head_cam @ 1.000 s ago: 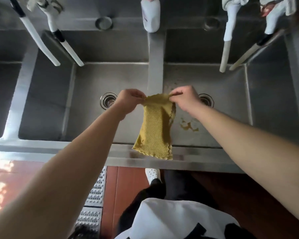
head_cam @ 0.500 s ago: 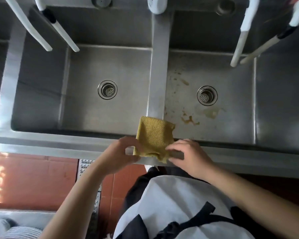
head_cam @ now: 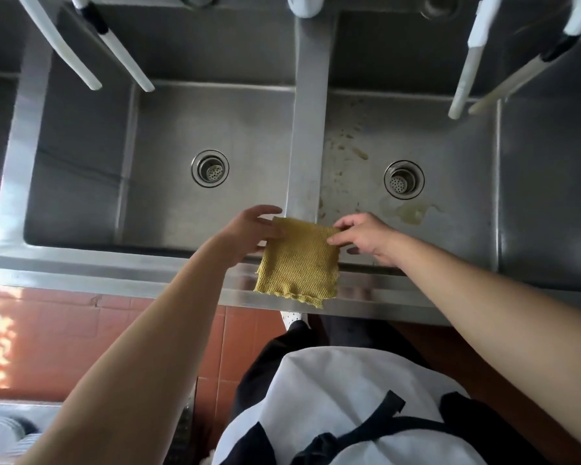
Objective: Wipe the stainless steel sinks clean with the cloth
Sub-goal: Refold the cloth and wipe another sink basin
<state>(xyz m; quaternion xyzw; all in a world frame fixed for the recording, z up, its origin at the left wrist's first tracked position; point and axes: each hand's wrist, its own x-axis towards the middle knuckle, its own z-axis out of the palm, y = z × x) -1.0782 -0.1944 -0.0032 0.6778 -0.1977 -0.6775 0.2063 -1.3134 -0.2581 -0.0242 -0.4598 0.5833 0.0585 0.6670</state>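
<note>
The yellow cloth (head_cam: 299,263) hangs between the two hands, held up by its top corners over the front rim (head_cam: 114,273) of the steel sinks. Its upper edge sits in front of the divider (head_cam: 307,146) between the left sink (head_cam: 168,203) and the right sink (head_cam: 450,203), and its lower edge, slightly frilled, drapes down across the rim.

The left hand (head_cam: 252,231) pinches the cloth's top left corner, thumb against the fabric, the other fingers loosely extended above it. The right hand (head_cam: 366,238) pinches the top right corner between thumb and fingertips, with the remaining fingers curled lightly. The cloth is stretched roughly flat between them.

No writing or brand can be read anywhere; the bottom of a white bottle (head_cam: 304,6) at the top edge shows no legible label.

The right sink has yellowish-brown stains (head_cam: 413,213) on its floor beside its drain (head_cam: 404,179) and small specks nearer the divider. The left sink's floor around its drain (head_cam: 210,168) looks plain grey. White spouts (head_cam: 125,58) slant over the left sink and another pair (head_cam: 467,62) over the right. Below the rim are red floor tiles (head_cam: 64,330) and the person's white and black apron (head_cam: 332,414).
</note>
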